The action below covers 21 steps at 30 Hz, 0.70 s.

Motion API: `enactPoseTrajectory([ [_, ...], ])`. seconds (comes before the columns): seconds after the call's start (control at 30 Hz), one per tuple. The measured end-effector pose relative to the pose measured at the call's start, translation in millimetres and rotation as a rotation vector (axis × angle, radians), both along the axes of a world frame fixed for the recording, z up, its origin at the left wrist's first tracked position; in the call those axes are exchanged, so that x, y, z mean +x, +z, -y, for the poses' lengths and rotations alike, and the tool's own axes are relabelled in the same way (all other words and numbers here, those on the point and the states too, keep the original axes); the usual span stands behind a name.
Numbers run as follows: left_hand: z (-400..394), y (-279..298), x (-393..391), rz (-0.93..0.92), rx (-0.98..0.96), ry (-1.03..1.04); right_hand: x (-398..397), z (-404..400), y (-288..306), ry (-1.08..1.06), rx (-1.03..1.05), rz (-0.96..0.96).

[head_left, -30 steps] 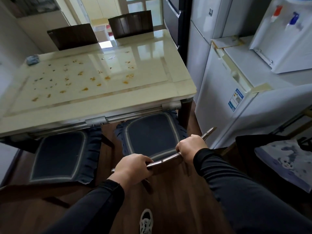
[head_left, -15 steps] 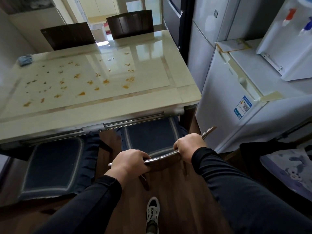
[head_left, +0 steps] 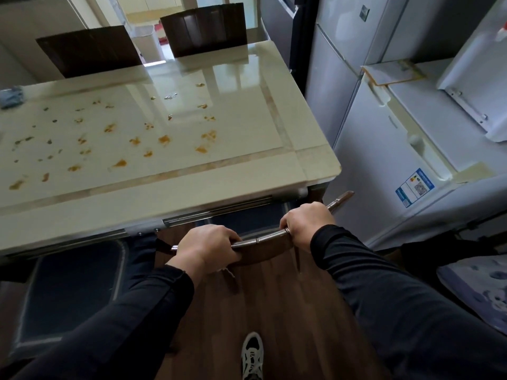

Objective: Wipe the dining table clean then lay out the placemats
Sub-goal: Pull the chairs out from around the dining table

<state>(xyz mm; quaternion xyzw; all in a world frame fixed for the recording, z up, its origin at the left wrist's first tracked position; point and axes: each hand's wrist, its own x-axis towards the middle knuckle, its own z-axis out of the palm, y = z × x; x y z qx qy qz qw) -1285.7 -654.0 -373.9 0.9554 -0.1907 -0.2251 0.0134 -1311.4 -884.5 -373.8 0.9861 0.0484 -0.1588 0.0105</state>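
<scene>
The cream glass-topped dining table [head_left: 310,138] is dotted with several orange food stains [head_left: 164,139] across its middle and left. A blue cloth [head_left: 9,96] lies at the table's far left edge. My left hand [head_left: 205,244] and my right hand [head_left: 306,222] both grip the metal top rail of a wooden chair back [head_left: 263,249] at the table's near right corner. That chair's seat is almost wholly hidden under the table. No placemats are in view.
A second chair with a dark blue cushion [head_left: 74,286] sits tucked under the table on the left. Two dark chair backs [head_left: 90,50] stand at the far side. White fridges [head_left: 384,160] crowd the right. A patterned cushion [head_left: 477,286] lies at the right edge. My shoe [head_left: 252,355] is on the wooden floor.
The chair I hold has slid forward under the table, so its blue cushion is now almost hidden. My hands and my view have moved closer to the table.
</scene>
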Motion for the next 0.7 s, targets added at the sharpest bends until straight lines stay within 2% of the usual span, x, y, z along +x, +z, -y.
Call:
enactPoseTrajectory([
  [0.7, 2, 2, 88, -0.048, -0.019, 0.001, 83, 3, -7, -0.055, 0.006, -0.012],
])
